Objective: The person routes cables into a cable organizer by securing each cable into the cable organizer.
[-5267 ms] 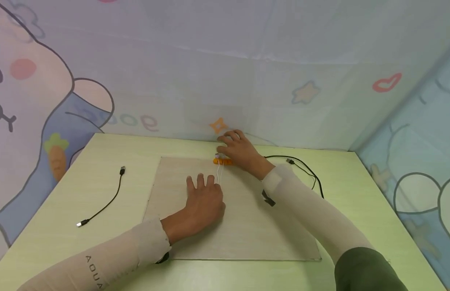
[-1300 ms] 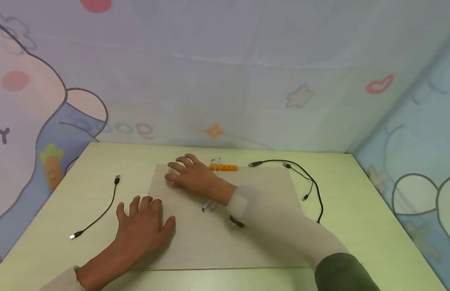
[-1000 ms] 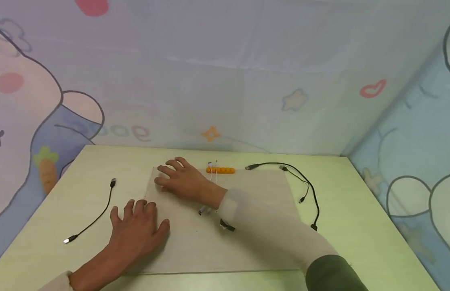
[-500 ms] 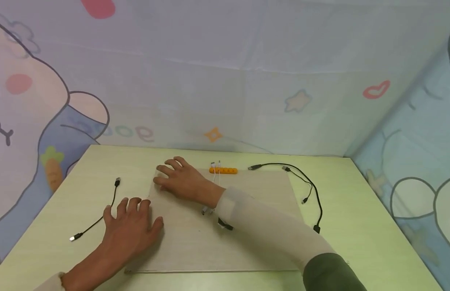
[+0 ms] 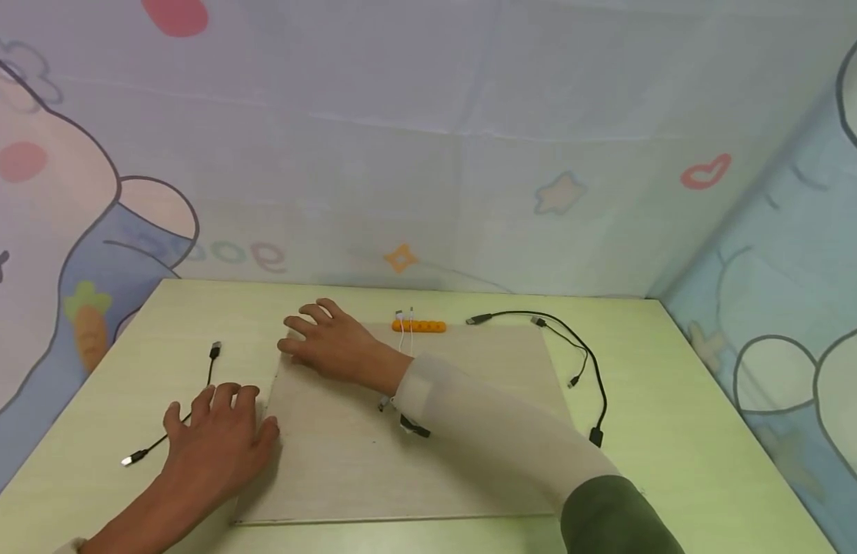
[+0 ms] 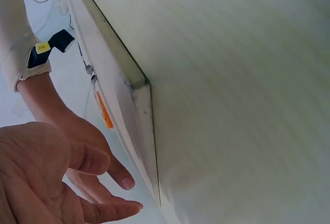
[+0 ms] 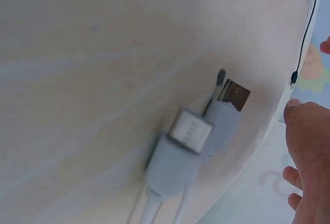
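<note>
- Since earlier, R hand (image 5: pixel 338 346) gone from clip (image 5: pixel 430 327) to far-left corner of board (image 5: pixel 394 473); L hand (image 5: pixel 210 442) also shifted left, over a blk cable (image 5: pixel 215 352).
- Both spread, loosely bent, holding nothing; contact unclear.
- Table (image 5: pixel 650 400): pale, wood-grain. Wall (image 5: pixel 470 192): creased cloth w/ cartoon prints (image 5: pixel 92 335).
- Board: flat, beige, approx. rectangular, thick-edged.
- Clip: orange, knobbly bar at board's far edge, w/ 2 metal-tipped white cables (image 7: pixel 172 167).
- 2 dark cables (image 5: pixel 588 348) at right.

The left hand (image 5: pixel 214 445) hides a bit of the left black cable (image 5: pixel 215 352), the right arm (image 5: pixel 491 419) blocks part of the white cables (image 5: pixel 400 315), and the right wrist view's nearest white plug (image 7: pixel 175 157) is kinda blurry.
</note>
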The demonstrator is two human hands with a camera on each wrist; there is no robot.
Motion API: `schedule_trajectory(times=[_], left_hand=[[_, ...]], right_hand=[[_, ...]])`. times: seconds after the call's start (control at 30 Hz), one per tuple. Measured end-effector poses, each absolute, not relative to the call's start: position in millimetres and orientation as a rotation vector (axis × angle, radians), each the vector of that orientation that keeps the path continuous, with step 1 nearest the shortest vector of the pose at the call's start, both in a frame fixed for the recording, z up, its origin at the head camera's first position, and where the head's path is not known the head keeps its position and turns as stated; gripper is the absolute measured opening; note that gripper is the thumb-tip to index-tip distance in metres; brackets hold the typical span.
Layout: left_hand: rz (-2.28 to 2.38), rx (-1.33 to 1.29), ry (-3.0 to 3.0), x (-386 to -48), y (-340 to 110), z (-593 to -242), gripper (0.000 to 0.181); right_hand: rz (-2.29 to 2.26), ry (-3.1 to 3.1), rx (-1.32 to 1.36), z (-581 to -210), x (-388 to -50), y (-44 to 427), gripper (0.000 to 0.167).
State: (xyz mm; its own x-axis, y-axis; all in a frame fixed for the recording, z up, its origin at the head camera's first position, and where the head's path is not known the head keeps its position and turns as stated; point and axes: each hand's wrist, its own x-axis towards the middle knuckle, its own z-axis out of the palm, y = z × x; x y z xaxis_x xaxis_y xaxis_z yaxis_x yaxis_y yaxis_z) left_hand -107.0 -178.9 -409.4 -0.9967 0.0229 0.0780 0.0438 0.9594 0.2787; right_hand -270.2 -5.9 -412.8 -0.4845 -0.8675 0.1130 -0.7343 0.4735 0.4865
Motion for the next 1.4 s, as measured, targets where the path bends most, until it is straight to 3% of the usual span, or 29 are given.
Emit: schedule_trajectory(times=[0.93, 1.4], left_hand=[[-0.492, 0.191, -3.168, -94, -221, -413, 0.061], [-0.475, 0.279, -3.191, -78, -246, -417, 0.047]], right_hand=[[-0.526, -2.364, 1.412, -412, -268, -33, 0.035], [-0.554, -2.343, 1.445, -418, -265, -57, 0.036]])
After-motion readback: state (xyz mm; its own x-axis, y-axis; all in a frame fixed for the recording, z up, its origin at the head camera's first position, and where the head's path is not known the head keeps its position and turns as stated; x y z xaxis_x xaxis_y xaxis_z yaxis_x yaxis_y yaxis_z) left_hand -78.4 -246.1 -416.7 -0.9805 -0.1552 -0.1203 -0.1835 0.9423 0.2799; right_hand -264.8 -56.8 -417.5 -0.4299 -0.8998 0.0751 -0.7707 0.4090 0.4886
